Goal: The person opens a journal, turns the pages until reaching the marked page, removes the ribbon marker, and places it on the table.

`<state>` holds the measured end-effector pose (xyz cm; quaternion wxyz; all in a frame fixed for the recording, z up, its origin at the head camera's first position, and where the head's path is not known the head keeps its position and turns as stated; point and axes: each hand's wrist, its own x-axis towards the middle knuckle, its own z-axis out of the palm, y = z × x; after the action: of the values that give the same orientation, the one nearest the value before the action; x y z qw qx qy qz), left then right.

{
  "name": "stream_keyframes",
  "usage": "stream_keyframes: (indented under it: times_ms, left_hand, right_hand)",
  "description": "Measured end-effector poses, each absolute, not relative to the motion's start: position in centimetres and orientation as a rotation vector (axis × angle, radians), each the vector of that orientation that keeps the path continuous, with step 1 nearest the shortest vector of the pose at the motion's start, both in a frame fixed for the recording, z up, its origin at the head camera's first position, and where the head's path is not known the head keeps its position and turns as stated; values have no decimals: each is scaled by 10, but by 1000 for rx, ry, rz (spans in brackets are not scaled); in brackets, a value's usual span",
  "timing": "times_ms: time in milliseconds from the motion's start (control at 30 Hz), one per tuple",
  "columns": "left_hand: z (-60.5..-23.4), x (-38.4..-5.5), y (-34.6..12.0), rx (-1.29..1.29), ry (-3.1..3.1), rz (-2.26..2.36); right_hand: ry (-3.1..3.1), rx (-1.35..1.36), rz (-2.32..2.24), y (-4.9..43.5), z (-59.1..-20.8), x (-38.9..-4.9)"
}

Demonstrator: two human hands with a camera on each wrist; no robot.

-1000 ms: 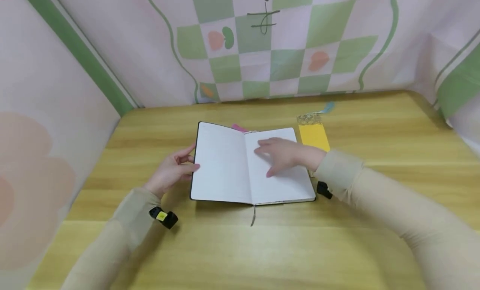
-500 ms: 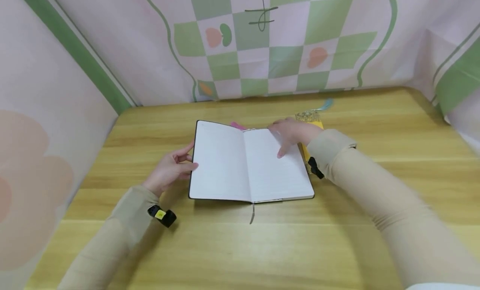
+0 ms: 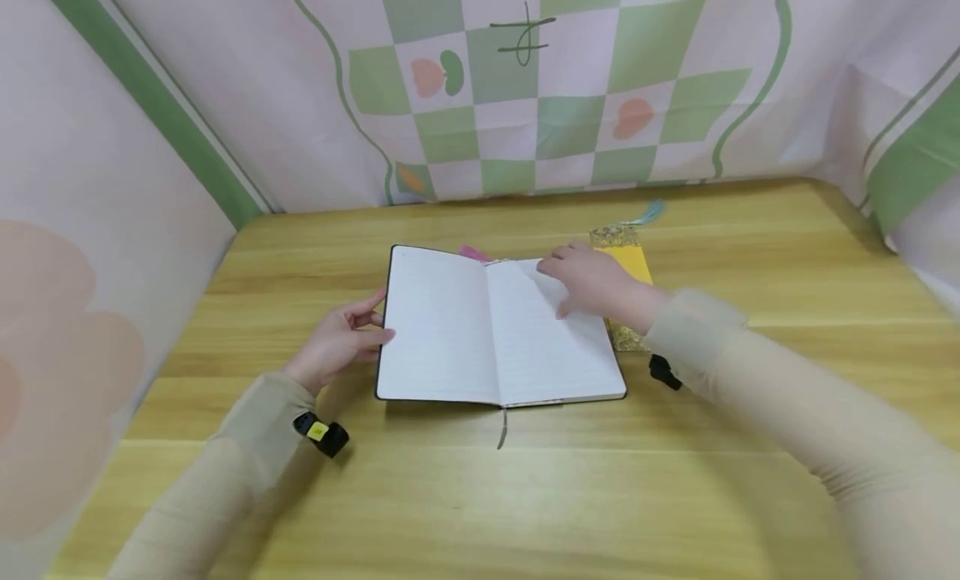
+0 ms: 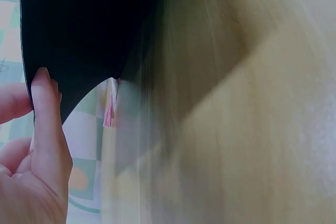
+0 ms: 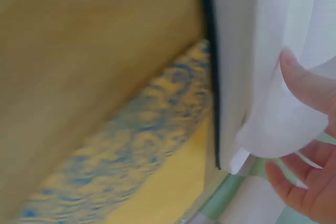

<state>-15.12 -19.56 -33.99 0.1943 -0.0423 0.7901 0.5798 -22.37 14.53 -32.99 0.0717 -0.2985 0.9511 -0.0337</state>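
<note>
An open notebook (image 3: 438, 330) with a dark cover and pale, faintly lined pages lies on the wooden table, its left side tilted up. At that left edge my left hand (image 3: 337, 342) holds the cover, thumb on the page side and fingers behind. The dark outer cover (image 4: 79, 30) fills the top of the left wrist view. My right hand (image 3: 596, 284) is at the upper right corner of the right page. The right wrist view has a page (image 5: 283, 124) bent up between its thumb and fingers. A yellow bookmark (image 3: 634, 262) with patterned ends lies partly behind that hand.
A light blue tassel (image 3: 651, 212) extends from the bookmark's far end. Something pink (image 3: 474, 253) sticks out past the notebook's top, and a thin ribbon (image 3: 502, 430) hangs from its lower edge. A printed cloth (image 3: 510, 130) stands behind the table (image 3: 480, 505).
My right hand has moved from over the middle of the right page to its upper right corner, where it now pinches a page. My left hand keeps its hold on the cover.
</note>
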Motion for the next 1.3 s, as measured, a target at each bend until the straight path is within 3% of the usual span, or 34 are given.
stream_keyframes:
  times_ms: [433,667,900,1067,1300]
  left_hand:
    - [-338,-150,-195,-115,2226,1609]
    - [-338,-150,-195,-103,2237,1599]
    - [-336,-151,-194,-113,2230,1598]
    - [-333,-151,-193,-98,2233,1597]
    - [-332,-150,-192,-89,2226,1604]
  right_hand:
    - [2730,-640,-880,176,-324,-207]
    - [2211,-275,-1498,182,-322,-203]
    - [1769,-228,-1875,174,-317,-196]
    - [1794,-367,-1743,159,-319,-192]
    - [2223,-765,-1119,131,-327,-183]
